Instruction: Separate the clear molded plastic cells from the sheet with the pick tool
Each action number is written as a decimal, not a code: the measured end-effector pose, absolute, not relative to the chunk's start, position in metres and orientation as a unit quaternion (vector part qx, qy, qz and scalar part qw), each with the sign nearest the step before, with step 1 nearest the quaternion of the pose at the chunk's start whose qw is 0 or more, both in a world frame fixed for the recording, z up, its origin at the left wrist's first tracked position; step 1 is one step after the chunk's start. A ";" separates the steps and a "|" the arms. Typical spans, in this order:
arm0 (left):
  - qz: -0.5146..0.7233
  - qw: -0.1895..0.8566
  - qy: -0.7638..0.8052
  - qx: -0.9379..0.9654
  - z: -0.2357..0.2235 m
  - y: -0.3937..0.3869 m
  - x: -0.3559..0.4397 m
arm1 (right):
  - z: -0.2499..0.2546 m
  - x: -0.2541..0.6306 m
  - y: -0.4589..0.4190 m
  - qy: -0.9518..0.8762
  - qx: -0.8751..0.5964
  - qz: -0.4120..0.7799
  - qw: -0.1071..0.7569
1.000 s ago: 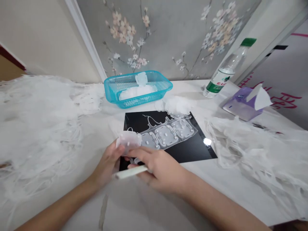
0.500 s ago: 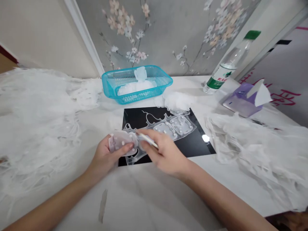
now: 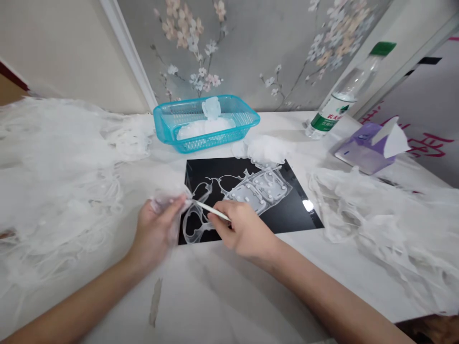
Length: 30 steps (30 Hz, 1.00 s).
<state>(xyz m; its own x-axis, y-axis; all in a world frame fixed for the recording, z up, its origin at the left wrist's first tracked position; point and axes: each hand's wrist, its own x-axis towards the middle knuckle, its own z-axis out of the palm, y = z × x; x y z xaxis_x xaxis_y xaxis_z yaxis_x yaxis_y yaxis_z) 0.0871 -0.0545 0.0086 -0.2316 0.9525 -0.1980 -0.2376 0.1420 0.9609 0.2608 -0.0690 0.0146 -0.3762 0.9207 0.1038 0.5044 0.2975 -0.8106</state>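
Note:
My left hand (image 3: 154, 231) is closed on a blurred translucent piece (image 3: 163, 201), pinched between thumb and fingers at the left edge of a black board (image 3: 283, 215). My right hand (image 3: 247, 229) grips a slim white pen-like tool (image 3: 213, 210), whose far end meets the held piece by my left fingertips. On the board, between and beyond my hands, lies a clear frosted sheet (image 3: 265, 186) with rounded, dotted panels. Its left part is a loose web of thin clear strips (image 3: 195, 231) with open gaps.
A blue basket (image 3: 165, 136) with white translucent pieces stands behind the board, beside a small pile of similar pieces (image 3: 267, 149). Heaps of clear scrap lie left (image 3: 53, 181) and right (image 3: 390, 229). A water bottle (image 3: 333, 112) and a purple tissue pack (image 3: 366, 145) stand back right.
The left panel has come away from the sheet into my left hand, leaving an open web of strips. My right hand has turned the tool's tip toward my left fingers.

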 end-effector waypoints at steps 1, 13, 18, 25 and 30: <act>0.593 0.505 0.546 0.307 0.009 -0.050 0.085 | 0.015 0.262 -0.069 -0.736 -0.489 0.362 0.298; 0.545 0.481 0.554 0.405 0.004 -0.057 0.076 | 0.026 0.264 -0.068 -0.518 -0.492 0.608 0.346; 0.500 0.577 0.539 0.356 0.010 -0.062 0.080 | 0.027 0.266 -0.065 -0.474 -0.501 0.641 0.336; 0.461 0.655 0.480 0.358 0.017 -0.067 0.082 | 0.026 0.263 -0.068 -0.501 -0.484 0.647 0.311; 0.386 0.666 0.474 0.427 0.010 -0.070 0.081 | 0.028 0.259 -0.071 -0.520 -0.475 0.631 0.325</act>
